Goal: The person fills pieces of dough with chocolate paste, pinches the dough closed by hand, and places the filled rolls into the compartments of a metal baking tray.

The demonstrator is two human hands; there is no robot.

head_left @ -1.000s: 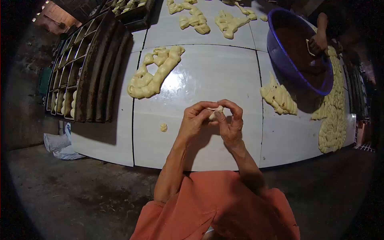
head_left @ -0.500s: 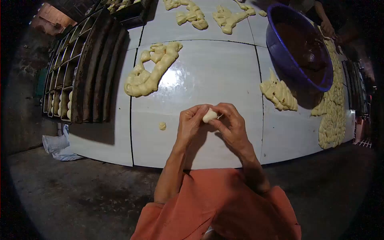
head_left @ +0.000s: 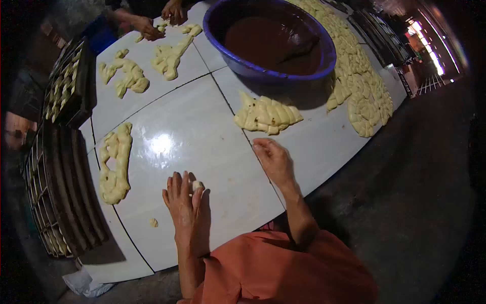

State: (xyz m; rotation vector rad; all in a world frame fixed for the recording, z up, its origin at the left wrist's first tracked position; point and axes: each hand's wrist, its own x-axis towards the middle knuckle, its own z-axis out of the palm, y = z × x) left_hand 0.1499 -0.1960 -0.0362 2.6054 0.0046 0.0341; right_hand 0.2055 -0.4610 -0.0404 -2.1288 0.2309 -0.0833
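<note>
My left hand (head_left: 183, 205) lies palm down on the white tabletop (head_left: 228, 202), its fingers apart. Beside its thumb and partly hidden by it is a small pale dough ball (head_left: 197, 186). My right hand (head_left: 274, 161) is over the table's right part, its fingers bent and drawn together; whether anything is between them is hidden. Just beyond it sits a cluster of dough pieces (head_left: 267, 114) with dark specks. A tiny dough lump (head_left: 153, 222) rests left of my left hand.
A blue-rimmed basin (head_left: 283, 75) of dark brown filling stands beyond, with many dough pieces (head_left: 368, 101) to its right. More dough (head_left: 115, 164) and stacked trays (head_left: 71, 192) are at left. Another person's hands (head_left: 147, 28) touch dough at the far edge.
The view has turned to the right. My hands have parted; the dough ball they held is now by my left thumb, and my right hand has moved toward the speckled dough cluster.
</note>
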